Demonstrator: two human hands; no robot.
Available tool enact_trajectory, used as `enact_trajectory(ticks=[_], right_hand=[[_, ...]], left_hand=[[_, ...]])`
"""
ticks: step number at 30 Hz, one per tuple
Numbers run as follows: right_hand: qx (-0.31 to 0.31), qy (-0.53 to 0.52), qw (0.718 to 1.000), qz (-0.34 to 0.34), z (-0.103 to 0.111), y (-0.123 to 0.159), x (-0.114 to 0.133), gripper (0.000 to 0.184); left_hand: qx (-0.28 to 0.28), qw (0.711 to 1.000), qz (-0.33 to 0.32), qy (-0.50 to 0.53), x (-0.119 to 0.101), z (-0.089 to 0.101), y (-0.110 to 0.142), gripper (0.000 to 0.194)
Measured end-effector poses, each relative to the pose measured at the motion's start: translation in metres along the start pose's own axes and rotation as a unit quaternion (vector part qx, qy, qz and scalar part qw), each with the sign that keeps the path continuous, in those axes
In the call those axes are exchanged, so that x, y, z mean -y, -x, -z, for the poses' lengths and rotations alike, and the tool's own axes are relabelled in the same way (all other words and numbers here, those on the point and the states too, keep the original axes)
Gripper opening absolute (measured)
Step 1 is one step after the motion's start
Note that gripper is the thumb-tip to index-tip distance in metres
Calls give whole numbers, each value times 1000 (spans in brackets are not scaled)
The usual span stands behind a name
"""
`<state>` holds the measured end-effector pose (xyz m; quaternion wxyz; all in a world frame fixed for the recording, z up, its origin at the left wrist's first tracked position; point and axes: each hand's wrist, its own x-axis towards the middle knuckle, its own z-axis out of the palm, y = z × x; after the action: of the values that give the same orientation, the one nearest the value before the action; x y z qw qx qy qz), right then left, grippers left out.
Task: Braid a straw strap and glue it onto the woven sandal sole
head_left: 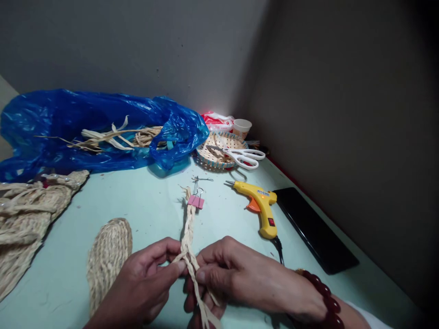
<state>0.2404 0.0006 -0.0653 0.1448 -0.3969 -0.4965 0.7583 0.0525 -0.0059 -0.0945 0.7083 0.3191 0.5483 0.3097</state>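
A pale straw braid (188,228) lies on the light green table (154,210), its far end pinched by a pink binder clip (196,201). My left hand (144,283) pinches loose strands at the braid's near end between thumb and fingers. My right hand (247,276), with a dark red bead bracelet (322,297) on the wrist, grips the strands from the other side, fingers curled round them. More loose strands trail below my hands to the frame's bottom edge.
A woven oval straw sole (108,258) lies left of my hands, a larger woven straw piece (27,214) at far left. A blue plastic bag (103,128) holds straw. White scissors (245,157) rest on a small basket (209,157). Yellow glue gun (262,205), black phone (313,228), cup (242,127).
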Motion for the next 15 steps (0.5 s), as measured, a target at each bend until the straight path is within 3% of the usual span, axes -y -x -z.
enact_trajectory(ticks=[10,15], right_hand=[[35,11,999,-8,3,-4,-9,29],[-55,147,987,16,-7,-2,-8,34]], left_hand=[[10,998,-19,-59,5,6,0,32],[32,992,11,-122,7,7,0,44]])
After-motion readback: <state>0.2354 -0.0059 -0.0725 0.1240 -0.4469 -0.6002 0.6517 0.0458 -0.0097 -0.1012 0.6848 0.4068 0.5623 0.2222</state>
